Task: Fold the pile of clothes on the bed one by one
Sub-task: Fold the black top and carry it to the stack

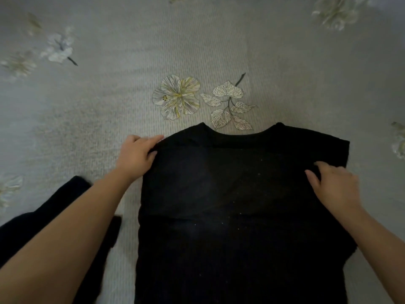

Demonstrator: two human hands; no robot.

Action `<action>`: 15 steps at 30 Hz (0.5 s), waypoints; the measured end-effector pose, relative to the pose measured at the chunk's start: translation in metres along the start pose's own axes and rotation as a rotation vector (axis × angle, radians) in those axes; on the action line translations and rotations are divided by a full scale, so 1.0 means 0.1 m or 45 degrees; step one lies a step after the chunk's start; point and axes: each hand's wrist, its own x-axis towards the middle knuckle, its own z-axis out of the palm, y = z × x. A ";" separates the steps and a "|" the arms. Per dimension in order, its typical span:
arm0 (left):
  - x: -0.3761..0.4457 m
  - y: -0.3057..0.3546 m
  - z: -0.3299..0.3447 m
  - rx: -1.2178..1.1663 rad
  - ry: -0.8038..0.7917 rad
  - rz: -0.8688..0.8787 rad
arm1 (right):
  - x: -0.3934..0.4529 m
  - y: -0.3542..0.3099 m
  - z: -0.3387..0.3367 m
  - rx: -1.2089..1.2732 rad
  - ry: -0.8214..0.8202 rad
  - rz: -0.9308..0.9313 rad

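Note:
A black short-sleeved top [236, 205] lies flat on the bed, neckline pointing away from me. Its left side looks folded inward along a straight edge. My left hand [138, 154] pinches the cloth at the left shoulder, thumb on top and fingers curled under the edge. My right hand [333, 187] rests on the right side just below the short sleeve, fingers curled into the fabric there. Whether it holds a fold or only presses down is hard to tell.
The bed is covered by a grey ribbed sheet [197, 51] printed with pale flowers and leaves. Another black garment [32, 220] lies at the lower left, partly under my left forearm.

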 end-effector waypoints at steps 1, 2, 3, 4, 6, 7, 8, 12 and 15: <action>0.03 -0.02 -0.04 -0.042 0.010 0.074 | 0.02 0.00 -0.02 -0.005 0.012 -0.015; 0.05 -0.01 -0.09 -0.125 0.029 0.129 | 0.03 0.02 -0.02 -0.016 0.025 -0.006; 0.07 0.02 -0.14 -0.281 0.038 0.130 | 0.05 0.03 -0.02 -0.029 0.028 0.011; 0.10 0.04 -0.19 -0.492 0.016 0.063 | 0.06 0.04 0.00 -0.038 0.016 0.021; 0.19 0.05 -0.25 -0.833 -0.096 -0.137 | 0.07 0.01 0.01 -0.057 -0.003 0.027; 0.24 0.03 -0.26 -0.933 -0.132 -0.185 | 0.08 -0.01 0.01 -0.047 -0.027 0.047; 0.29 0.02 -0.26 -0.972 -0.160 -0.208 | 0.09 -0.03 0.02 -0.029 -0.040 0.070; 0.39 0.04 -0.22 -0.532 -0.372 -0.102 | 0.10 -0.06 0.02 -0.018 0.047 0.042; 0.47 0.02 -0.18 0.176 -0.454 0.063 | 0.10 -0.05 -0.01 -0.036 0.047 0.011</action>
